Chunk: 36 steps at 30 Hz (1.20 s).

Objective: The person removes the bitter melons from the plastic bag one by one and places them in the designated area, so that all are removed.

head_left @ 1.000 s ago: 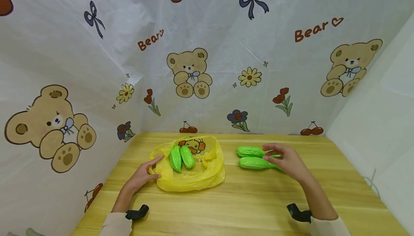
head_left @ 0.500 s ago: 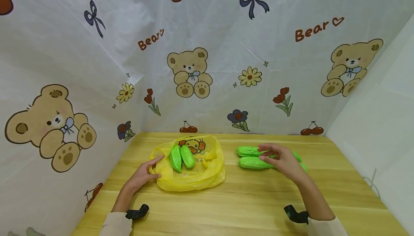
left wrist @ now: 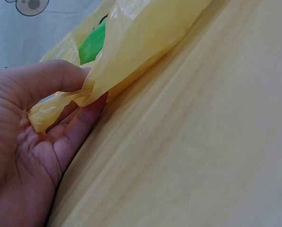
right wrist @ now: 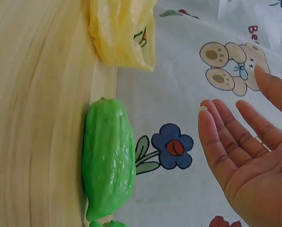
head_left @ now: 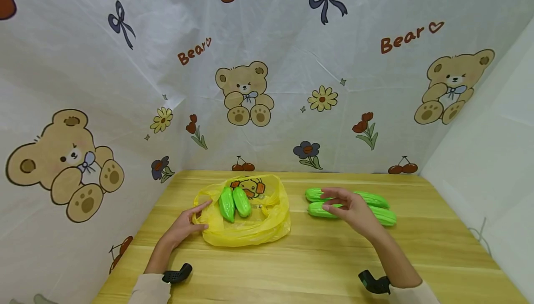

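My left hand (head_left: 186,223) pinches the rim of a yellow plastic bag (head_left: 246,238); the left wrist view shows thumb and fingers on the thin film. The bag lies with its mouth wide, and two bright green ridged bitter melons (head_left: 241,202), shiny as if plastic, rest inside. Over on the right, my right hand (head_left: 352,211) hovers above more green bitter melons (head_left: 384,216) in two rows, partly hidden by the hand. Its fingers are relaxed and apart from the thumb. In the right wrist view, nothing lies in this hand (right wrist: 249,161), and a bitter melon (right wrist: 109,158) lies to one side.
A light wooden table (head_left: 267,271) carries everything. White cloth (head_left: 288,142) printed with bears and flowers stands behind it and along the left. A plain white panel (head_left: 492,155) borders the right. Each wrist wears a black camera (head_left: 177,274).
My right hand has moved left over the green bitter melons, uncovering their right ends. The left hand, the bag and the melons have stayed in place.
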Motion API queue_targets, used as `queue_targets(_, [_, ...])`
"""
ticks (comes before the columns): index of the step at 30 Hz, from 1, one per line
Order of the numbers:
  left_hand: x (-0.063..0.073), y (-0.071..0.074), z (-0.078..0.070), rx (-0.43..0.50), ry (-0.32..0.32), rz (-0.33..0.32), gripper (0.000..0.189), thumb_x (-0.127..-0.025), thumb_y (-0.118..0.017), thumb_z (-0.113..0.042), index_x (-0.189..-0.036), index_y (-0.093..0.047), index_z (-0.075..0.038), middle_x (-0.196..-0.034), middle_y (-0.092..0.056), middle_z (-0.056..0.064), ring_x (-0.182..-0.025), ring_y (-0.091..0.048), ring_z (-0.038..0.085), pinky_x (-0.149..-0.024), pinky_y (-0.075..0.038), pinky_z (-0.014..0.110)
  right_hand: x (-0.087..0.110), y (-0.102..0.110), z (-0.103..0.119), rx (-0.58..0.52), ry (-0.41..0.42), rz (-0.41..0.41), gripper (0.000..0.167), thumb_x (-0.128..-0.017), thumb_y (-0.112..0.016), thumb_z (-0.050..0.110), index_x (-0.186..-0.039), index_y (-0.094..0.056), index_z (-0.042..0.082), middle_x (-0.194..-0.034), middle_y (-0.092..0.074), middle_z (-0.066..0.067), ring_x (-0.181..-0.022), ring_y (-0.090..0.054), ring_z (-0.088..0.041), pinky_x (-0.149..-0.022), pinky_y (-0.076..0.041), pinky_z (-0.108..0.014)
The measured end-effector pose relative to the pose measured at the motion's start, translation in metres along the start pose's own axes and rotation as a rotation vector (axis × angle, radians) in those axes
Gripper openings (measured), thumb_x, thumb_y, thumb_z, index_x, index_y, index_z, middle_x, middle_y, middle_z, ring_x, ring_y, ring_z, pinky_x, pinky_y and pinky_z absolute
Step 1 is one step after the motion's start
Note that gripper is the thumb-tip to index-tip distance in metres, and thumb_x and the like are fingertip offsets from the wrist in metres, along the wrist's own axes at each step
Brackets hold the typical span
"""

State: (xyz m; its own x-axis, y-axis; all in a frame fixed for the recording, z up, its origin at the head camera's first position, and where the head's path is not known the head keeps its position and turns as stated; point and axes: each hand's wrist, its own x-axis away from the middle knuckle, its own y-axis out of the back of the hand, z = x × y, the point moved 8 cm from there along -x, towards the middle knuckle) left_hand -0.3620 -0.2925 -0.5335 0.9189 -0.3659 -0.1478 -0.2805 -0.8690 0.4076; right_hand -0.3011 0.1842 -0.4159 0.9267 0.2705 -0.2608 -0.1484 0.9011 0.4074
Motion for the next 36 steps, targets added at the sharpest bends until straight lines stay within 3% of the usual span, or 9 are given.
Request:
queue_targets(5, [0.000,0.000,0.001,0.008,0.007,-0.005,0.076,-0.087,-0.078,-0.006,-0.154,-0.042,-0.001,-0.160,-0.036,0.019,-0.122,-0.037,0.024,-0.097,-0.030,0.013,-0.001,-0.012,0.006,-0.023,0.026,0.027,0.043,-0.096,-0.072,0.020,-0.136,-0.062,0.008,-0.125,-0.067,-0.014,-0.112,-0.063,-0.039,-0.085,-0.055,-0.029])
queue_targets(14, [0.001,0.002,-0.001,-0.009,0.017,-0.013,0.076,-0.087,-0.079,-0.010,-0.154,-0.044,-0.005,-0.161,-0.036,0.016,-0.124,-0.036,0.031,-0.098,-0.030,0.015,-0.002,-0.038,0.016,-0.048,0.043,0.063,0.043,-0.096,-0.071,0.020,-0.137,-0.061,0.012,-0.126,-0.066,-0.010,-0.111,-0.064,-0.036,-0.087,-0.055,-0.029])
queue_targets(18, [0.001,0.003,0.002,-0.020,0.023,-0.010,0.077,-0.087,-0.079,-0.011,-0.154,-0.043,-0.006,-0.161,-0.036,0.016,-0.124,-0.037,0.027,-0.098,-0.030,0.015,-0.001,-0.049,0.017,-0.046,0.033,0.078,0.044,-0.097,-0.070,0.022,-0.139,-0.060,0.011,-0.127,-0.066,-0.012,-0.111,-0.064,-0.033,-0.087,-0.055,-0.031])
queue_targets(25, [-0.001,0.001,0.003,-0.034,0.029,-0.010,0.077,-0.087,-0.080,-0.012,-0.155,-0.044,-0.009,-0.161,-0.038,0.012,-0.121,-0.039,0.021,-0.099,-0.030,0.016,-0.001,-0.059,0.016,-0.032,-0.007,0.095,0.046,-0.097,-0.070,0.025,-0.140,-0.060,0.012,-0.130,-0.064,-0.014,-0.113,-0.064,-0.029,-0.088,-0.054,-0.030])
queue_targets(36, [-0.001,0.002,0.003,-0.035,0.014,-0.010,0.076,-0.087,-0.079,-0.009,-0.154,-0.043,-0.006,-0.160,-0.037,0.016,-0.116,-0.038,0.023,-0.096,-0.030,0.017,-0.016,-0.072,0.034,-0.001,0.034,0.079,0.048,-0.096,-0.072,0.023,-0.141,-0.059,0.015,-0.127,-0.066,-0.008,-0.109,-0.065,-0.027,-0.087,-0.055,-0.038])
